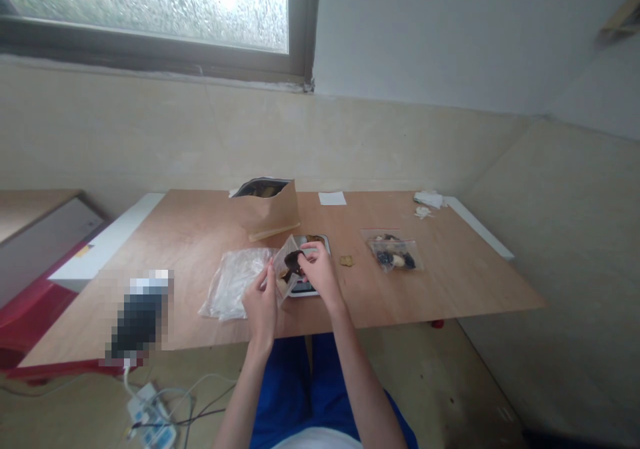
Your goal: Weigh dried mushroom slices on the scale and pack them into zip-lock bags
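Note:
My left hand (pixel 262 302) pinches the edge of a small clear plastic bag (pixel 285 292), which is tilted above a white scale (pixel 304 294). At the bag's mouth, my right hand (pixel 320 269) has its fingers closed on a dark, flat dried piece (pixel 293 260); whether the piece is wholly inside the bag I cannot tell. A paler piece shows low in the bag. Brownish pieces lie on the far end of the scale, partly covered by my right hand. To the right of it rests a small yellowish piece (pixel 347 260).
Behind the scale stands an open brown paper pouch (pixel 270 214). Flat clear bags (pixel 235 284) lie left of my hands. Filled clear bags (pixel 396 257) are at the right. A blurred dark object (pixel 137 316) sits at the table's left, its cable running to a power strip (pixel 154 417) below.

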Demonstrator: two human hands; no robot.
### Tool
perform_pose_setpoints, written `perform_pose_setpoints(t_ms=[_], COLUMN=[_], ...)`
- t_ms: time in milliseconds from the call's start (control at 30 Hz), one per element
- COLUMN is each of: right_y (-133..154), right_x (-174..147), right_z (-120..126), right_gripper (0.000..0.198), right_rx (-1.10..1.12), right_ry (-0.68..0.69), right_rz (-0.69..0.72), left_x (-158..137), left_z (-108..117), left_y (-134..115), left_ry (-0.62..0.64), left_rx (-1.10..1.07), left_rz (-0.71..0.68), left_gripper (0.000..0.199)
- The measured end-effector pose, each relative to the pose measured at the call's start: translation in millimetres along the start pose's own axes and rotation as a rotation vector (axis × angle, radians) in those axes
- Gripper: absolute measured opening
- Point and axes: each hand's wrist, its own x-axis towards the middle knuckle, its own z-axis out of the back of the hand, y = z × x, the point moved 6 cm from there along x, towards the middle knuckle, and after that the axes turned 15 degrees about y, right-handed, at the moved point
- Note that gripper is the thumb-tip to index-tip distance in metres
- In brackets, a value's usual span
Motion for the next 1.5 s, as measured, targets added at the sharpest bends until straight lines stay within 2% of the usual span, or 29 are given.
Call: perform_pose_setpoints(t_ms=[133, 300, 467, 633, 767, 833, 933, 1033, 1200, 1333, 1500], right_y=[9, 5, 2, 2, 14, 21, 21, 5, -34, -47, -36], right_x=[2, 17, 22, 18, 17, 16, 18, 31, 56, 59, 51], right_z=[-7, -21, -27, -25, -27, -17, 6, 21, 21, 20, 23], right_gripper=[0.017, 0.024, 0.024, 0.011, 0.017, 0.019, 0.022, 0.026, 0.03, 0.029, 0.023], right_rx=[-0.374, -0.537, -0.541, -0.516, -0.367, -0.27, -0.249, -0.409, -0.733, -0.724, -0.608], right_ry=[-0.086, -0.093, -0.083, -0.003, 0.119, 0.058, -0.124, -0.185, -0.043, -0.041, -0.076], right_rz=[0.025, -0.02, -0.015, 0.01, 0.139, 0.23, 0.305, 0.281, 0.168, 0.164, 0.176], left_x=[-4, -9, -14, -14, -11, -9, -7, -5, -5, -5, -4], left_z=[-4, -13, -24, -23, -19, -15, -7, -3, -2, -3, -3], left_y=[-3, -1, -4, -1, 5, 6, 5, 5, 5, 4, 7], left_ry=[0.012, 0.052, 0.127, 0.115, 0.098, 0.076, 0.045, 0.043, 0.052, 0.073, 0.086], left_rx=[0.0, -0.037, -0.154, -0.154, -0.154, -0.181, -0.194, -0.168, -0.168, -0.212, -0.232], left_rz=[-0.04, -0.069, -0.088, -0.034, 0.044, 0.064, 0.058, 0.055, 0.078, 0.102, 0.12], left_gripper=[0.039, 0.034, 0.034, 0.038, 0.045, 0.046, 0.045, 0.046, 0.047, 0.051, 0.054])
